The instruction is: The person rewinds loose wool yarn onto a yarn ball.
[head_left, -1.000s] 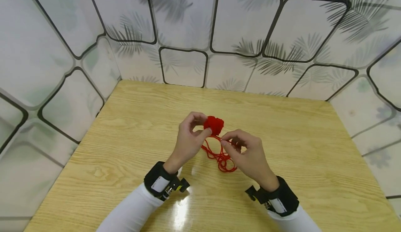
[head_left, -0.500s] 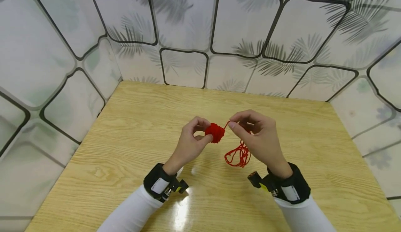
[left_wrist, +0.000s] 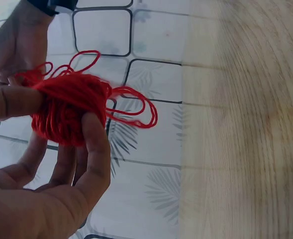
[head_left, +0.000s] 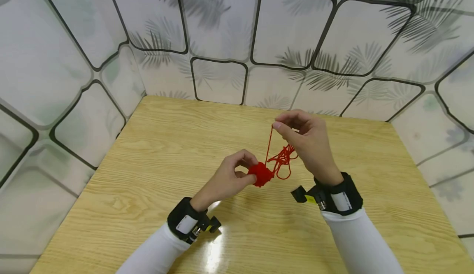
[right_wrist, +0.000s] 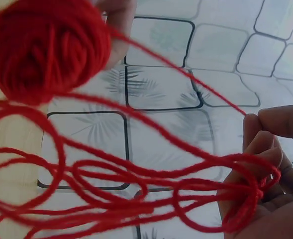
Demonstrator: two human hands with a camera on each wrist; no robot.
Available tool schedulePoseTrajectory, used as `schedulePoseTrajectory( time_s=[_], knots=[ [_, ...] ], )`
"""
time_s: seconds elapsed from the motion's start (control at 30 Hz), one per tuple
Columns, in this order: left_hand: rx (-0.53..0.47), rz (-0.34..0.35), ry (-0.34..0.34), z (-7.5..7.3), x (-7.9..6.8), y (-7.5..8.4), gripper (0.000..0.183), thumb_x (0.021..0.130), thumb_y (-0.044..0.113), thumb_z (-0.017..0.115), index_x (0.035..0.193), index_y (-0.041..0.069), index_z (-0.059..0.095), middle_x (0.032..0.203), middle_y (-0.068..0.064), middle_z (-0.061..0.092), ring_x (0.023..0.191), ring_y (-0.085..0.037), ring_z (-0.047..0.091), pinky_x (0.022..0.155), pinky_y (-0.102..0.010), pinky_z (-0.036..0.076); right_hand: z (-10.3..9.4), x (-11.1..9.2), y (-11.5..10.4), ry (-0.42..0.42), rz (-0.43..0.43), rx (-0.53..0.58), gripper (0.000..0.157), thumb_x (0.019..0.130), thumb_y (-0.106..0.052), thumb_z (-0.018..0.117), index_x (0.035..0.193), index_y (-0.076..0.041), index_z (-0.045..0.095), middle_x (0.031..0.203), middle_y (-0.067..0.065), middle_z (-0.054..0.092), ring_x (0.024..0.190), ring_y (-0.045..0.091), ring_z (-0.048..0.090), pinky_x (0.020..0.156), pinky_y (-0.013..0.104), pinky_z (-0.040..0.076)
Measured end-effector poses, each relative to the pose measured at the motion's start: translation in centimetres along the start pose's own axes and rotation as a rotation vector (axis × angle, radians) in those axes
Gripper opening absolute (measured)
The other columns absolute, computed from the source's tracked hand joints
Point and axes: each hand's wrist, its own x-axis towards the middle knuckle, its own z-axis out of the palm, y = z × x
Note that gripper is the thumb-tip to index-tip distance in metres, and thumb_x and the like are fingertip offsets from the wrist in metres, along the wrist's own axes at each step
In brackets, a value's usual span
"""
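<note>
My left hand [head_left: 231,178] grips a small ball of red yarn [head_left: 261,174] between thumb and fingers, close over the table. In the left wrist view the wound strands of the ball show between the fingertips. Up and to the right, my right hand [head_left: 307,142] pinches a single strand [head_left: 269,144] between thumb and forefinger, and it runs taut down to the ball. Loose loops of the same yarn [head_left: 283,159] hang between the hands. In the right wrist view, part of these loops [right_wrist: 241,194] is tucked against the curled lower fingers of the right hand.
A light wood-grain table [head_left: 166,142] lies under both hands. Patterned panels [head_left: 218,31] stand along its back and sides. Each wrist wears a black strap with a small camera, such as the left strap [head_left: 185,220].
My right hand has moved up and away to the right, drawing the strand out and lifting the loops. The left hand with the ball has shifted down and slightly right.
</note>
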Motion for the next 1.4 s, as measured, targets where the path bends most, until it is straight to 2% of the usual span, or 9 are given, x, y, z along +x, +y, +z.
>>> schedulePoseTrajectory(
  time_s=[0.2, 0.37, 0.6, 0.73, 0.93, 1.03, 1.17, 1.27, 1.4],
  knots=[
    [-0.116, 0.032, -0.120, 0.2, -0.3, -0.7, 0.024, 0.082, -0.001, 0.058, 0.105, 0.006, 0.052, 0.104, -0.010, 0.052, 0.096, -0.026, 0.054, 0.074, -0.041, 0.051, 0.3, 0.3, 2.2, -0.030, 0.055, 0.068, 0.021, 0.085, -0.020, 0.064, 0.098, -0.005, 0.064, 0.088, 0.014, 0.061, 0.075, 0.025, 0.050, 0.058, 0.030, 0.040],
    [-0.231, 0.163, -0.126, 0.2, -0.4, 0.1, 0.024, 0.082, -0.001, 0.058, 0.106, 0.002, 0.051, 0.102, -0.016, 0.051, 0.094, -0.029, 0.054, 0.075, -0.046, 0.050, 0.9, -0.4, 4.4, -0.052, 0.132, 0.084, 0.024, 0.083, -0.025, 0.066, 0.098, -0.007, 0.065, 0.089, 0.012, 0.062, 0.075, 0.025, 0.050, 0.059, 0.030, 0.040],
    [-0.292, 0.287, 0.040, -0.2, 0.1, 1.1, 0.025, 0.084, 0.000, 0.058, 0.106, -0.004, 0.048, 0.105, -0.018, 0.051, 0.099, -0.030, 0.052, 0.080, -0.045, 0.048, 2.0, -2.4, 6.3, -0.116, 0.195, 0.115, 0.024, 0.083, -0.025, 0.066, 0.098, -0.007, 0.065, 0.092, 0.011, 0.063, 0.082, 0.028, 0.056, 0.069, 0.037, 0.051],
    [-0.381, 0.253, 0.150, -0.5, 0.7, 1.2, 0.028, 0.084, 0.002, 0.056, 0.109, -0.004, 0.046, 0.108, -0.018, 0.050, 0.099, -0.030, 0.052, 0.083, -0.043, 0.047, 2.7, -3.8, 6.8, -0.161, 0.233, 0.162, 0.022, 0.084, -0.019, 0.065, 0.101, -0.005, 0.063, 0.094, 0.012, 0.063, 0.086, 0.028, 0.059, 0.073, 0.045, 0.051],
    [-0.486, 0.211, 0.334, -1.2, 1.5, 1.0, 0.033, 0.087, 0.007, 0.056, 0.115, -0.003, 0.042, 0.115, -0.020, 0.046, 0.104, -0.035, 0.052, 0.086, -0.047, 0.045, 3.1, -5.6, 6.9, -0.215, 0.228, 0.175, 0.021, 0.085, -0.021, 0.064, 0.099, -0.006, 0.062, 0.092, 0.012, 0.063, 0.082, 0.033, 0.059, 0.074, 0.043, 0.051],
    [-0.453, 0.234, 0.451, -1.5, 1.8, 0.6, 0.031, 0.086, 0.004, 0.056, 0.113, -0.004, 0.043, 0.113, -0.020, 0.047, 0.102, -0.035, 0.053, 0.085, -0.047, 0.046, 3.0, -6.2, 6.7, -0.220, 0.210, 0.162, 0.019, 0.085, -0.023, 0.064, 0.097, -0.008, 0.062, 0.091, 0.011, 0.062, 0.081, 0.035, 0.059, 0.072, 0.042, 0.051],
    [-0.260, 0.273, 0.575, -1.9, 2.2, -0.3, 0.026, 0.083, -0.002, 0.057, 0.107, -0.004, 0.047, 0.106, -0.018, 0.049, 0.097, -0.031, 0.051, 0.079, -0.043, 0.049, 2.5, -6.7, 6.2, -0.215, 0.195, 0.159, 0.016, 0.085, -0.020, 0.064, 0.096, -0.008, 0.062, 0.091, 0.011, 0.062, 0.080, 0.032, 0.059, 0.071, 0.043, 0.051],
    [-0.077, 0.301, 0.611, -2.2, 2.5, -1.2, 0.026, 0.082, -0.001, 0.059, 0.106, -0.002, 0.049, 0.104, -0.015, 0.050, 0.096, -0.029, 0.050, 0.075, -0.040, 0.051, 1.9, -7.0, 5.6, -0.210, 0.182, 0.161, 0.015, 0.086, -0.017, 0.063, 0.097, -0.008, 0.062, 0.092, 0.012, 0.062, 0.081, 0.029, 0.060, 0.072, 0.043, 0.051],
    [0.145, 0.298, 0.595, -2.5, 2.5, -2.3, 0.026, 0.082, 0.005, 0.060, 0.106, 0.003, 0.051, 0.106, -0.010, 0.051, 0.096, -0.024, 0.050, 0.071, -0.036, 0.051, 1.2, -7.1, 4.4, -0.204, 0.169, 0.144, 0.014, 0.086, -0.016, 0.062, 0.099, -0.008, 0.062, 0.093, 0.012, 0.061, 0.081, 0.026, 0.060, 0.073, 0.040, 0.051]
  ],
)
